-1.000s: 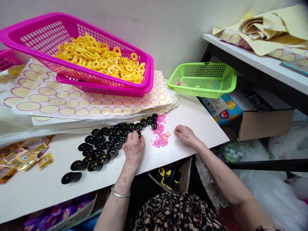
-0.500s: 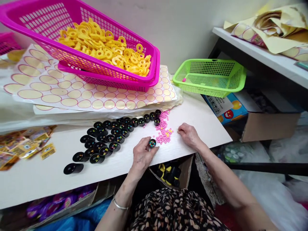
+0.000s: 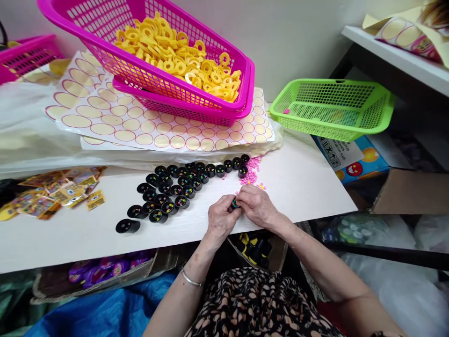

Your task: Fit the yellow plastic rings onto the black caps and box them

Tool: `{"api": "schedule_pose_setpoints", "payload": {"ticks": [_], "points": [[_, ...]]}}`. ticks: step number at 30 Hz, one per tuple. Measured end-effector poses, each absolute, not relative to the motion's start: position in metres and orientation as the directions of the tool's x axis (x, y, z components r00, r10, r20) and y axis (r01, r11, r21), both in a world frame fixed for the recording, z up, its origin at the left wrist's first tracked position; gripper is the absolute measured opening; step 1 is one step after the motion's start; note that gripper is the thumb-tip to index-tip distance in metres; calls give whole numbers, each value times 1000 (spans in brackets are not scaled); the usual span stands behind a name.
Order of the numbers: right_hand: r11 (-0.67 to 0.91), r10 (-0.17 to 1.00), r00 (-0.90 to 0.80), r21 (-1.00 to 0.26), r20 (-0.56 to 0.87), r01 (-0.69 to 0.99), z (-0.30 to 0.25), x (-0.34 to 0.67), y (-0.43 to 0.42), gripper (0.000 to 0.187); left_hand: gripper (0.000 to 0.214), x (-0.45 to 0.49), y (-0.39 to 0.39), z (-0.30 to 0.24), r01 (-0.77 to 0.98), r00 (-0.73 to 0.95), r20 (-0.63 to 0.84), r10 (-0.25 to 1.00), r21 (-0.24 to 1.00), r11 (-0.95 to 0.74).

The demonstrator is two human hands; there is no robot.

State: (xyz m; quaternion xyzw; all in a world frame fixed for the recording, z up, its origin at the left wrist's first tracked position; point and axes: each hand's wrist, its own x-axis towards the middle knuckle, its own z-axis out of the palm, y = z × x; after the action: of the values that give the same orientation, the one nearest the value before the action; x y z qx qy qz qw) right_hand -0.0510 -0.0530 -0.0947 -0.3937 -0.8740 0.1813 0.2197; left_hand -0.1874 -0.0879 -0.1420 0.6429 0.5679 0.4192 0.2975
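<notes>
My left hand (image 3: 221,216) is closed around a small black cup (image 3: 235,202) with colourful bits inside, near the table's front edge. Over the cup's mouth, the fingertips of my right hand (image 3: 258,206) are pinched together; whatever they hold is hidden. Just beyond my hands lies a scatter of small pink beads (image 3: 249,176), a few yellow ones among them. To the left stand several more black cups (image 3: 168,207) in a loose cluster, many with coloured bits inside.
A pink basket (image 3: 182,96) of yellow rings (image 3: 175,56) rests on sticker sheets (image 3: 143,139) at the back. A green basket (image 3: 331,128) stands back right. Shiny cards (image 3: 66,192) lie at left. Below the table edge is a box with yellow-black parts (image 3: 254,248).
My right hand has moved left from beside the pink beads to the cup in my left hand. The camera view has shifted left, so the scene sits further right.
</notes>
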Motion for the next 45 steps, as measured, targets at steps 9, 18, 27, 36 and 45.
{"api": "schedule_pose_setpoints", "payload": {"ticks": [9,18,27,36,45], "points": [[649,753,-645,-310,128,695,-90,-56,-53,19,21,-187,-90,-139,517,7,208,978,837,-181],[583,799,-591,-372,106,722,-92,-59,-53,19,21,-186,-88,-141,508,5,212,977,841,-185],[266,937,-311,-898,156,351,-100,-27,-50,6,20,-187,-89,-141,505,-30,204,979,848,-161],[253,957,-53,-733,284,631,-114,-36,-6,17,34,-188,-87,-143,507,-35,204,978,847,-159],[224,954,-20,-667,299,710,-114,-20,10,10,34,-190,-87,-144,509,-32,194,980,848,-152]]}}
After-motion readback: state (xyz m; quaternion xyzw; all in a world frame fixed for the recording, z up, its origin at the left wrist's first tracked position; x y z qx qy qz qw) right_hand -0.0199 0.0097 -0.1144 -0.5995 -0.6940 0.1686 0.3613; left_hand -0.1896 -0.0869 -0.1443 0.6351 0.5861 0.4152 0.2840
